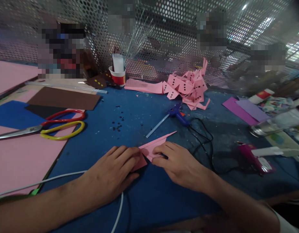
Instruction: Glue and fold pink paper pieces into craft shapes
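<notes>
On the blue table, a folded piece of pink paper (155, 145) lies between my two hands, with a narrow point reaching up to the right. My left hand (121, 166) presses over its left part, fingers bent together on it. On the right part, the fingers and thumb of my right hand (172, 158) pinch the paper near its lower edge. Just beyond the paper rests a blue glue gun (178, 115) with a clear glue stick (157, 127) sticking out of it. Part of the fold is hidden beneath my left fingers.
Scissors (63, 126) with red and yellow handles lie on paper sheets (20, 158) at left. A pile of folded pink paper pieces (188, 85) and a paper cup (117, 77) stand at the back. A white cable (119, 210) passes under my left arm; a magenta device (257, 158) lies right.
</notes>
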The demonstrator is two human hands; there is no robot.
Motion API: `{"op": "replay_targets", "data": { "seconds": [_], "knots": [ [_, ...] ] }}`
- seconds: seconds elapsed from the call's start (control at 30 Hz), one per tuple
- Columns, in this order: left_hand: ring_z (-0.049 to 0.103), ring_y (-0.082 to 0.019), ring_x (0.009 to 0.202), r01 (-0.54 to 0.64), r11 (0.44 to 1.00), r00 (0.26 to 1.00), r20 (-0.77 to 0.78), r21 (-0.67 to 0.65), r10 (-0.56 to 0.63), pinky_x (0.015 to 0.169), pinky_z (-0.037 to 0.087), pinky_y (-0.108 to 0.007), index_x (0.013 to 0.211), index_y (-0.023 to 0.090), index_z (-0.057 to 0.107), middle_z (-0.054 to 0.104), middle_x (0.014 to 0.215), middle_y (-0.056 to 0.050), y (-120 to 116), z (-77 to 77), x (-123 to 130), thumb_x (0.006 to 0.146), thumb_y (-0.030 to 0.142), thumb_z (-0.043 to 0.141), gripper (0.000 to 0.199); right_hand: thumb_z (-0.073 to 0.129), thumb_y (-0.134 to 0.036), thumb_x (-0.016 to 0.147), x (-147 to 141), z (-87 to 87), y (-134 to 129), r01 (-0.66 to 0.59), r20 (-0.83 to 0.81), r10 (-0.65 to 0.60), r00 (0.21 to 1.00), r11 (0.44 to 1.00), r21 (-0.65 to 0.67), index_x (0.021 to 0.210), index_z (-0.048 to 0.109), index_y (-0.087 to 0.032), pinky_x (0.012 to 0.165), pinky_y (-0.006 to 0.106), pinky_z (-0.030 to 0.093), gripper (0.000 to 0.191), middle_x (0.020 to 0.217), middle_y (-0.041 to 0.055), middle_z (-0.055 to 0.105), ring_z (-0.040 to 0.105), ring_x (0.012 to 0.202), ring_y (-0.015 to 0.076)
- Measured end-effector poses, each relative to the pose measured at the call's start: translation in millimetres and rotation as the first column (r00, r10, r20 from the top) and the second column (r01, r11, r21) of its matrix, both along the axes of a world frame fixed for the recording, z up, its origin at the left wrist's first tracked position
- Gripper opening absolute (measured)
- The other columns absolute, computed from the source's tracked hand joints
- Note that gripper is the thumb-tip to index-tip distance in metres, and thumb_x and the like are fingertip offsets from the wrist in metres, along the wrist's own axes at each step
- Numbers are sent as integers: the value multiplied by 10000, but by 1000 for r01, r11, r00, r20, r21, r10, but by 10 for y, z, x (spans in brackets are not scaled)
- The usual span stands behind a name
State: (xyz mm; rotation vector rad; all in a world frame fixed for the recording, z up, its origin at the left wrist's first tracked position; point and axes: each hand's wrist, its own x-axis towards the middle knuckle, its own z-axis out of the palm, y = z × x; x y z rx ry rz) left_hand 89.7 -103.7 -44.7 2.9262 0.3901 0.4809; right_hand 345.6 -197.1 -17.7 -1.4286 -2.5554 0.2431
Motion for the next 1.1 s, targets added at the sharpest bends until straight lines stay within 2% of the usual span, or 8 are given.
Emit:
{"op": "replay_targets", "data": {
  "seconds": [0.2, 0.47, 0.67, 0.87, 1.0, 1.1],
  "knots": [
    [579, -275, 1026, 2, 1000, 1000, 14, -12, -2, 884, 438, -433, 1154, 161, 593, 649, 1251, -106, -6, 23, 1, 978, 227, 592, 188, 433, -45, 988, -11, -8, 14, 16, -51, -16, 999, 1000, -2, 1292, 595, -213, 943, 372, 472, 383, 1194, 66, 646, 549, 1082, 227],
    [575, -269, 1052, -6, 1000, 1000, 6, -24, 6, 897, 434, -424, 1200, 180, 582, 639, 1272, -99, 0, -6, -20, 989, 239, 577, 219, 444, -50, 987, -2, -1, 19, 0, -59, 0, 998, 1000, -3, 1160, 641, -169, 969, 375, 471, 288, 1202, 75, 653, 558, 1089, 230],
    [576, -273, 1020, -2, 1000, 1000, 11, -7, 3, 872, 439, -431, 1177, 168, 583, 651, 1241, -103, 4, 15, -8, 990, 235, 569, 199, 441, -54, 995, -31, -3, 26, 26, -36, -25, 999, 1000, 12, 1304, 601, -211, 911, 383, 474, 382, 1167, 73, 650, 552, 1051, 231],
    [571, -278, 1029, 4, 1000, 1000, 19, -16, -3, 876, 443, -444, 1173, 154, 583, 640, 1249, -114, 6, 24, -2, 999, 228, 555, 192, 466, -56, 992, -22, 2, 28, 22, -48, -22, 999, 1000, -9, 1205, 634, -195, 951, 376, 472, 304, 1193, 71, 649, 554, 1085, 226],
    [562, -271, 1050, 10, 997, 1000, 14, -70, -9, 886, 446, -439, 1178, 162, 586, 625, 1268, -108, 22, 15, -7, 1010, 223, 544, 184, 446, -29, 973, 13, -18, 41, 16, -90, -17, 996, 1000, -8, 1129, 639, -155, 979, 381, 475, 279, 1184, 86, 660, 564, 1085, 227],
    [557, -257, 1063, 17, 993, 1000, 13, -119, -15, 894, 448, -428, 1192, 174, 583, 615, 1283, -99, 36, 20, -19, 1022, 214, 527, 184, 437, -8, 959, 25, -31, 42, 31, -122, -31, 992, 1000, -5, 1194, 628, -156, 963, 376, 486, 337, 1159, 84, 668, 569, 1064, 222]
  ]
}}
